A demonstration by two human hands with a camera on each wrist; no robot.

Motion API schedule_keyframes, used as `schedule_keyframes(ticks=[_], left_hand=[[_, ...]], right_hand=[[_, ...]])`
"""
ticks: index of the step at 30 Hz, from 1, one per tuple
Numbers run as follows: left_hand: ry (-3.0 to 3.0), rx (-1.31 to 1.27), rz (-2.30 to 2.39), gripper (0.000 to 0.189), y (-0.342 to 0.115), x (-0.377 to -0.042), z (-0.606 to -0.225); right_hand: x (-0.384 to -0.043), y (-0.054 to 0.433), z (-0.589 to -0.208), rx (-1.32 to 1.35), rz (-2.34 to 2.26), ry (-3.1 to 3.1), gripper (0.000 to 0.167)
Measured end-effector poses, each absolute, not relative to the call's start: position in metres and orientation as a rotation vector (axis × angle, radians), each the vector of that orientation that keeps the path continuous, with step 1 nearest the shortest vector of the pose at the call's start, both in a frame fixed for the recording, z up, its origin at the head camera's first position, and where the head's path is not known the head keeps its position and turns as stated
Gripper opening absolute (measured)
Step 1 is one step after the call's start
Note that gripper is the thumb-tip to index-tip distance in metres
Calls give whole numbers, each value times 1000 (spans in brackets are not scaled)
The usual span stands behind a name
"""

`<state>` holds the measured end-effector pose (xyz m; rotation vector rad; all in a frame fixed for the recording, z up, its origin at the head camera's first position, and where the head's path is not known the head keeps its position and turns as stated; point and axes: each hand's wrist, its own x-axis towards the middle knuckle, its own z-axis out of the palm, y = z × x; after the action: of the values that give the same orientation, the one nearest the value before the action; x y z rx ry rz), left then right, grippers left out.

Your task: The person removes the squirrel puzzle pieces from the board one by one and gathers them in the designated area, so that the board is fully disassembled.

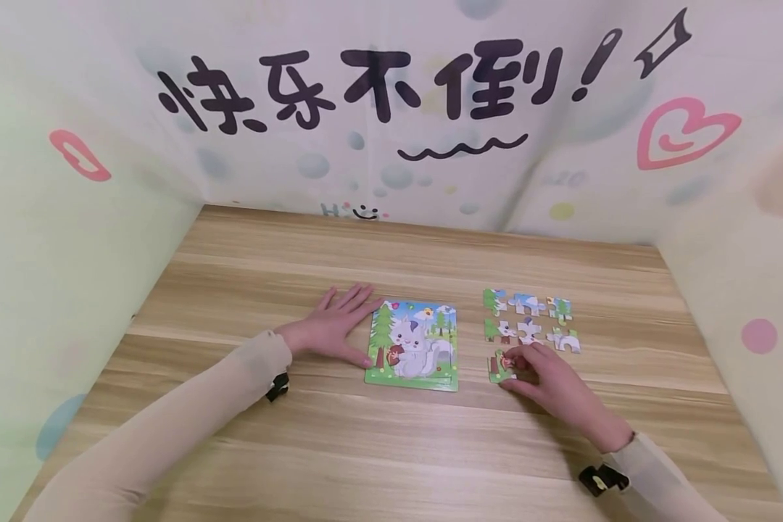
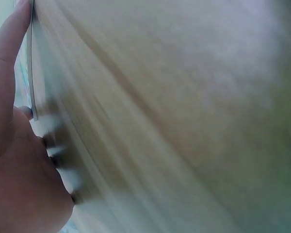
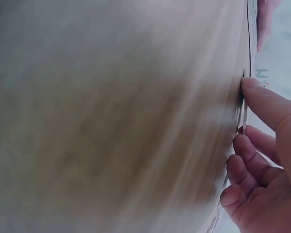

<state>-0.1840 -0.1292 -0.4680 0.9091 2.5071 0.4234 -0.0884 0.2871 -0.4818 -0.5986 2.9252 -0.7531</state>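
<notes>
A square puzzle board (image 1: 412, 344) with a squirrel picture and a green border lies flat on the table. My left hand (image 1: 333, 326) rests at its left side with fingers spread, thumb and index fingertip right at the board's edge; the left wrist view shows the thumb (image 2: 5, 53) along that edge. To the right of the board, my right hand (image 1: 554, 380) pinches a jigsaw piece (image 1: 494, 365) between thumb and fingers, low over the wood. In the right wrist view the thumb (image 3: 266, 102) and curled fingers close on the thin piece from two sides.
Several loose jigsaw pieces (image 1: 527, 304) lie in rows just beyond my right hand, which hides part of the nearest row. The wooden table (image 1: 391, 449) is bounded by a printed backdrop (image 1: 391, 174) at the back and both sides.
</notes>
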Motion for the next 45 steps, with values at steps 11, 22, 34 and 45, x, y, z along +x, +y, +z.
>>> schedule_keyframes(ticks=[11,22,34,45], left_hand=[[2518,919,414,118,-128,-184,-469],[2526,929,443,117,-129,-183,-467],[2523,930,420,118,-129,-185,-470],[2522,938,434,117,-130,-184,-471]], right_hand=[[-91,286,-479,-604,-735,2954,40],[-91,281,-478,-534,-696,2934,42],[-89,281,-476,-508,-699,2932,39],[-89,279,-477,-547,-724,2946,34]])
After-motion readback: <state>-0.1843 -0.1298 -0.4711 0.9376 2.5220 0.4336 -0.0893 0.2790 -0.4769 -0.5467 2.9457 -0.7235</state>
